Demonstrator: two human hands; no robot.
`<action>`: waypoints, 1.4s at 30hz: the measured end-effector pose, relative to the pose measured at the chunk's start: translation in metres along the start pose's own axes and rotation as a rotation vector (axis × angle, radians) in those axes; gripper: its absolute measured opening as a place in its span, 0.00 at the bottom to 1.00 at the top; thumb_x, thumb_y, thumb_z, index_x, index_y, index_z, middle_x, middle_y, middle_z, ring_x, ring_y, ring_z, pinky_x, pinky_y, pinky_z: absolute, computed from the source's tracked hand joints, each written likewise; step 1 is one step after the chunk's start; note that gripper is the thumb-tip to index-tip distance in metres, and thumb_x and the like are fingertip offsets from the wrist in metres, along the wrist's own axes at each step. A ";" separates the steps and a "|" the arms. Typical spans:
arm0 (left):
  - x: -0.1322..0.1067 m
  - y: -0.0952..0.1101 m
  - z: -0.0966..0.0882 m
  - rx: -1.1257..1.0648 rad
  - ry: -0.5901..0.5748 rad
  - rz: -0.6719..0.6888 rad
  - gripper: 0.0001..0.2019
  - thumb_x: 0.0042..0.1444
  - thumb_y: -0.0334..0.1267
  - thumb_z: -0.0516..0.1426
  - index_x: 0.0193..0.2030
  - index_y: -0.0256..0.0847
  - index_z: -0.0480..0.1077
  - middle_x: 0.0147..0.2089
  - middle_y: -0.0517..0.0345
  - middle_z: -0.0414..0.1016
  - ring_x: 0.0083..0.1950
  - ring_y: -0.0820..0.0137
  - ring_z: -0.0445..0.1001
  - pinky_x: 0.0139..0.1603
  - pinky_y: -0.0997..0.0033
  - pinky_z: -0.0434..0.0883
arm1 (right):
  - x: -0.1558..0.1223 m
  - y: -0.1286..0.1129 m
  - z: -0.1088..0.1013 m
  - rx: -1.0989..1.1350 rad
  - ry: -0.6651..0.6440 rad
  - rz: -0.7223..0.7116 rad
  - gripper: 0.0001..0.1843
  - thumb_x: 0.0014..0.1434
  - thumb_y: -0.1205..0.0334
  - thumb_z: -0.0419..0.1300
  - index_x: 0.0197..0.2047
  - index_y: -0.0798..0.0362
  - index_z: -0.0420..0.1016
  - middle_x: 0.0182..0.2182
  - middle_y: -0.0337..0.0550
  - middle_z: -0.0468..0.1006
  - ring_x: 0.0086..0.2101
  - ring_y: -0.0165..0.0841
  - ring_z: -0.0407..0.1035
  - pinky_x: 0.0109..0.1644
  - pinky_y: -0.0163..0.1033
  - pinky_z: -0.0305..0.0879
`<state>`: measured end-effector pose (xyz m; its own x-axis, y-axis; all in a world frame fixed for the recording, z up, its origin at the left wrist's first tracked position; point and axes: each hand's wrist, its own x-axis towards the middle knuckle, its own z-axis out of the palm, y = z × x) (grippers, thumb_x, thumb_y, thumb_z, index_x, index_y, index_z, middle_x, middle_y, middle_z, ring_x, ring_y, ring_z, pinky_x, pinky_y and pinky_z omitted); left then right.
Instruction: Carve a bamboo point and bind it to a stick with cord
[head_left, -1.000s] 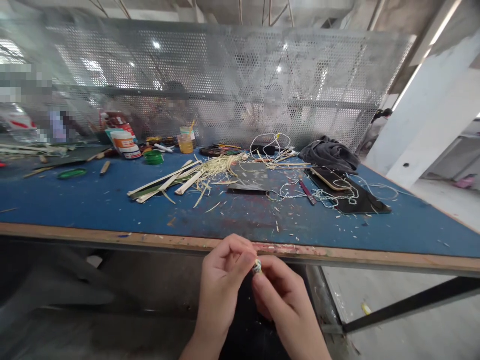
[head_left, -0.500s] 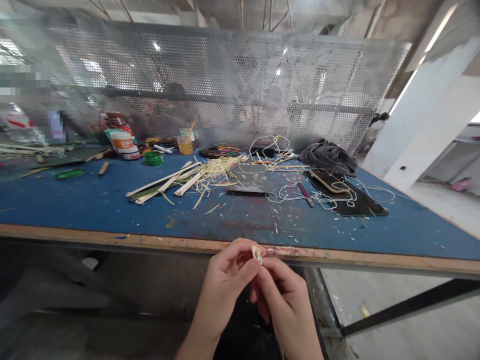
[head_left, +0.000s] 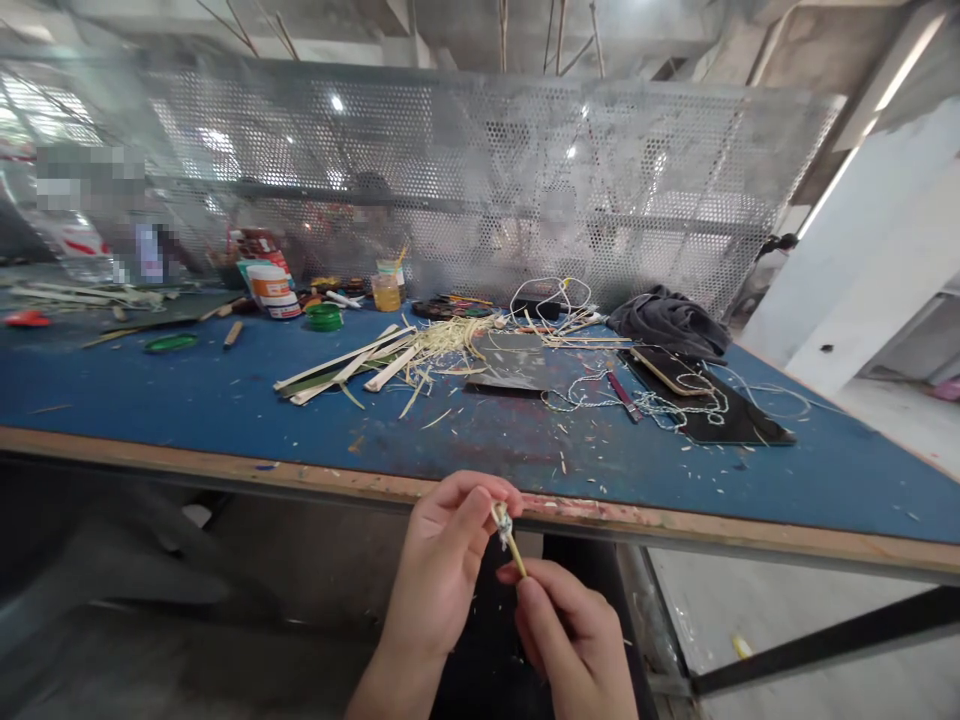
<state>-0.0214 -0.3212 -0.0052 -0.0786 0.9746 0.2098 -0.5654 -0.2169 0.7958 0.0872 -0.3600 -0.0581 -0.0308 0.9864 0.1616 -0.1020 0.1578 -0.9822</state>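
Between my hands, just in front of the table's edge, is a thin yellowish stick (head_left: 514,552) with pale string (head_left: 504,527) wound about its upper end. My left hand (head_left: 450,560) pinches that wrapped end between thumb and fingers. Lower down, my right hand (head_left: 566,625) is closed on the stick's shaft; the rest of it is hidden in the fingers. On the table ahead lie split bamboo strips (head_left: 352,364) and a heap of fine shavings (head_left: 450,340). To their right is a dark grey flat plate (head_left: 510,362).
The blue table (head_left: 225,425) has a wooden front edge. Twisted cord (head_left: 701,408) lies over a black board (head_left: 739,415) at right, near a dark cloth (head_left: 667,325). Paint pots (head_left: 274,292), a green lid (head_left: 171,343) and a jar (head_left: 386,292) stand towards the back. Behind rises a perforated metal screen (head_left: 465,150).
My right hand has moved down, away from my left, so the stick's shaft and string wrapping now show between them. The view has shifted slightly left.
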 end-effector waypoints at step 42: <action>-0.019 -0.003 0.009 0.028 -0.033 0.027 0.04 0.52 0.39 0.68 0.30 0.44 0.80 0.30 0.62 0.81 0.35 0.73 0.79 0.42 0.80 0.76 | 0.017 -0.036 -0.001 -0.106 -0.094 -0.336 0.21 0.65 0.62 0.54 0.20 0.53 0.59 0.18 0.32 0.57 0.21 0.25 0.52 0.24 0.32 0.49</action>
<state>-0.0113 -0.3396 -0.0063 -0.0656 0.9661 0.2497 -0.5404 -0.2448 0.8050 0.0910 -0.3486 -0.0197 -0.1048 0.8706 0.4807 -0.0180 0.4816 -0.8762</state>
